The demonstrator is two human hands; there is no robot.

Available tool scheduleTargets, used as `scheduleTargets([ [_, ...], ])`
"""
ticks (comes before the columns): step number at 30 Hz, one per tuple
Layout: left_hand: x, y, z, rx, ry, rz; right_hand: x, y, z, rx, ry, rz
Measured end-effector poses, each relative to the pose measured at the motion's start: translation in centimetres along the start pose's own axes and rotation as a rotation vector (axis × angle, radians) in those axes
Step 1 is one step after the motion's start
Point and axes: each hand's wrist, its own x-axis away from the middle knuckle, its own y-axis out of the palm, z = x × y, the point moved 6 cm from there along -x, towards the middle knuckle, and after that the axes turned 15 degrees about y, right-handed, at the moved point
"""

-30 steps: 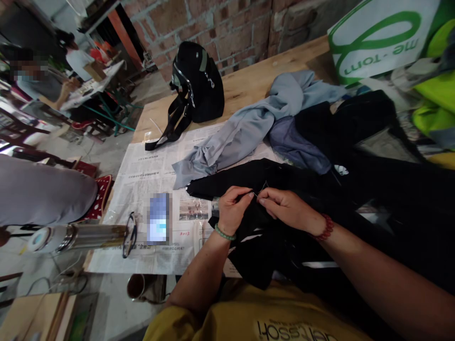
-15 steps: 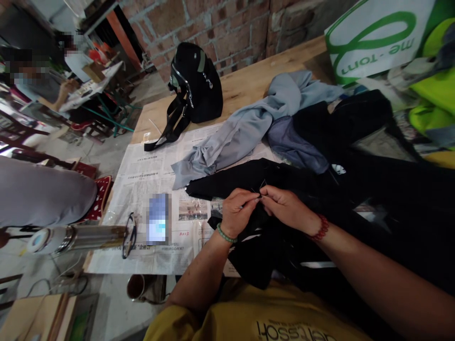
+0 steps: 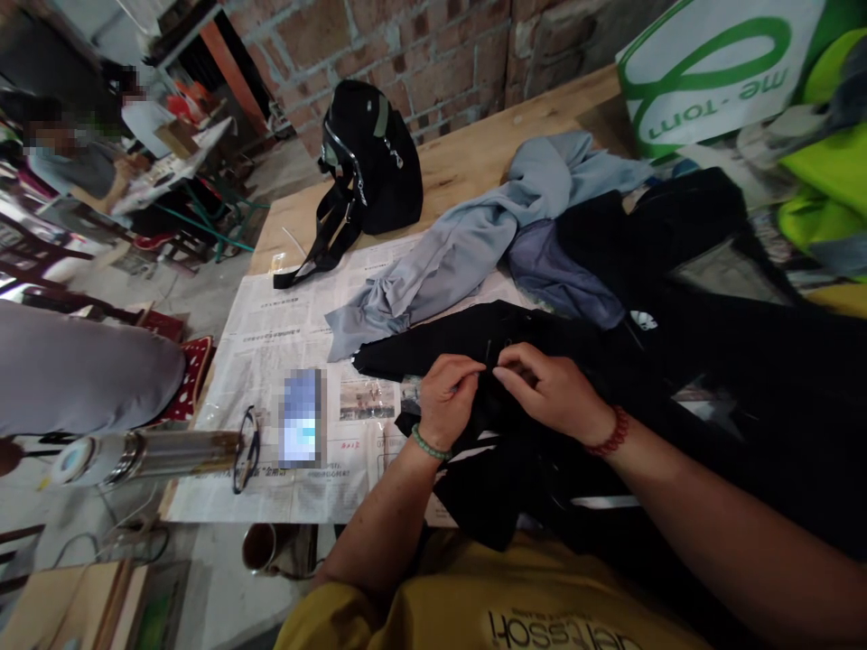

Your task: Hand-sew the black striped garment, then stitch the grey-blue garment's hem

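Left hand [image 3: 447, 397], wearing a green bracelet [image 3: 432, 445], is pinching the black cloth [image 3: 461, 338] between thumb and forefinger. Right hand [image 3: 559, 393], red bracelet [image 3: 613, 433] on the wrist, is curling thumb and forefinger toward each other just beside; cannot tell whether anything is sitting between those tips. Writing: a white-and-green bag [image 3: 704, 81] at the far right is showing upside-down letters, seemingly "me" and "Tom", the rest running out of sight. Yellow shirt [image 3: 406, 605] is bearing inverted dark lettering, whole word unclear. Newspaper [image 3: 271, 316] is covering part of the tabletop [image 3: 467, 149]; "07" is showing, other print looking too small to read. Black cloth is lying under and between both hands, spreading right; grey cloth [image 3: 461, 239] is lying beyond it. Phone [image 3: 302, 420], screen blurred, is resting left of the left hand.
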Motion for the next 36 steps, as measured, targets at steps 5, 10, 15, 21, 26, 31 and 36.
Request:
scheduleTargets([
  [5, 0.2, 0.2, 0.6, -0.039, 0.074, -0.038, 0.3, -3.3, -0.8, 0.066, -0.183, 0.421],
  [10, 0.5, 0.8, 1.9, -0.021, 0.215, -0.092, -1.2, -1.4, 0.0, 0.060, -0.083, 0.063],
  [15, 0.4, 0.3, 1.3, -0.032, 0.121, -0.056, -1.1, -0.2, 0.1, -0.038, -0.036, -0.122],
  [21, 0.3, 0.0, 1.1, -0.019, 0.086, -0.015, -1.1, 0.2, 0.3, -0.189, 0.016, -0.134],
  [26, 0.2, 0.2, 1.3, -0.003, 0.105, -0.024, -1.2, 0.2, 0.5, -0.305, 0.050, -0.128],
  [31, 0.2, 0.4, 0.9, -0.010, 0.033, -0.018, -1.3, 0.0, 1.1, -0.297, 0.125, -0.087],
  [36, 0.2, 0.9, 0.6, 0.030, -0.013, -0.093, -1.3, -0.2, 2.1, -0.341, 0.229, -0.025],
])
